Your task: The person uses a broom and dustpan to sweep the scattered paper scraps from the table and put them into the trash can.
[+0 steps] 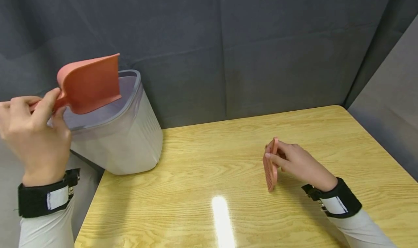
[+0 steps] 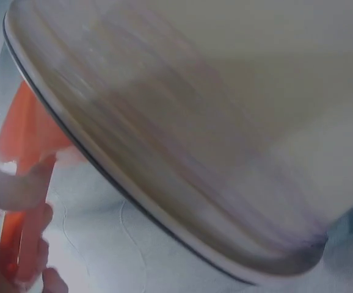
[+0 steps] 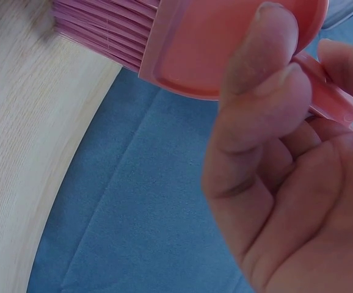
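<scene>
My left hand [image 1: 39, 132] grips the handle of a coral-red dustpan [image 1: 93, 85], raised over the mouth of a whitish bin [image 1: 130, 143]. The pan is tilted, its wide edge toward the right. In the left wrist view, the fingers curl round the dustpan's handle [image 2: 27, 238], and the bin's wall [image 2: 225, 134] hides part of the pan. On the right, my right hand [image 1: 295, 161] holds a pink hand brush [image 1: 271, 166] by its handle, bristles turned to the left. The right wrist view has the brush's bristles [image 3: 106, 30] at the upper left, beside the fingers.
The bin stands at the left end of a wooden table [image 1: 196, 161], lined with a clear bag over its rim. A dark grey cloth [image 1: 183, 52] hangs behind the table, and a lighter grey panel [image 1: 388, 85] is at the right.
</scene>
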{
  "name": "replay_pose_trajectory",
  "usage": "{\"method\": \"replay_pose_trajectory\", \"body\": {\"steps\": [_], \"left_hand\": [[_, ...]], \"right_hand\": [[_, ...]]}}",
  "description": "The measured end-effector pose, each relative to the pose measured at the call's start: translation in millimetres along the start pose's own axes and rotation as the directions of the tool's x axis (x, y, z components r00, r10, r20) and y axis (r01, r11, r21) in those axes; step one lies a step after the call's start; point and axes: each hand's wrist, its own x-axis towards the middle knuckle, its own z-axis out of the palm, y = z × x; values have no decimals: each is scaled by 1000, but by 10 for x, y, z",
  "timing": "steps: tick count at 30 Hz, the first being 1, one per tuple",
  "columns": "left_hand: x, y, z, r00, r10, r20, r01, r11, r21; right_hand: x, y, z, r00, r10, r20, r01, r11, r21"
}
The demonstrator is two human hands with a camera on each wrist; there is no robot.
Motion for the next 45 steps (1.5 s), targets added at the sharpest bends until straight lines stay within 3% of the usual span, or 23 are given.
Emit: {"method": "replay_pose_trajectory", "body": {"steps": [3, 7, 9, 12, 15, 17, 19, 21, 25, 27, 29, 32, 35, 41, 45], "left_hand": [[2, 27, -7, 992, -104, -67, 103, 994, -31], [-1, 93, -33, 965, -219, -147, 202, 972, -122], [-9, 147, -54, 956, -247, -161, 219, 960, -172], [-60, 272, -68, 955, -261, -141, 226, 948, -226], [-150, 443, -44, 977, -207, -45, 187, 943, -275], [-238, 575, 7, 988, -141, 55, 151, 929, -339], [-345, 700, 74, 983, -51, 175, 118, 911, -396], [-477, 814, 155, 961, 24, 276, 108, 886, -451], [-820, 1028, 317, 872, 134, 471, 146, 846, -512], [-1013, 1125, 385, 810, 164, 562, 184, 841, -509], [-1207, 1213, 445, 739, 184, 648, 224, 840, -494], [-1494, 1322, 532, 639, 203, 742, 253, 856, -452], [-1764, 1416, 606, 563, 226, 795, 275, 856, -438], [-2152, 1559, 680, 453, 272, 849, 320, 839, -440], [-2276, 1614, 698, 411, 288, 865, 348, 827, -441]], "right_hand": [[0, 4, -2, 1000, 5, 1, -5, 1000, 0], [-2, 6, 0, 1000, 15, 3, -15, 1000, 10], [-6, 6, -3, 1000, 18, 2, -18, 1000, 12], [-14, 7, -17, 1000, 21, -8, -21, 1000, 6], [-17, -1, -29, 999, 26, -19, -26, 1000, -2], [-19, -8, -36, 999, 30, -24, -30, 1000, -8], [-16, -13, -34, 999, 32, -25, -33, 999, -22], [-12, -12, -29, 999, 31, -26, -32, 999, -36], [0, 0, -12, 999, 24, -29, -26, 998, -50], [9, 5, -2, 999, 15, -29, -17, 999, -49], [17, 10, 8, 1000, 5, -30, -6, 999, -51], [19, 19, 12, 1000, -2, -30, 1, 999, -55], [12, 25, 10, 1000, 8, -26, -10, 999, -53], [17, 35, 8, 1000, 10, -9, -10, 999, -37], [13, 42, 5, 1000, -1, -8, 1, 1000, -26]]}}
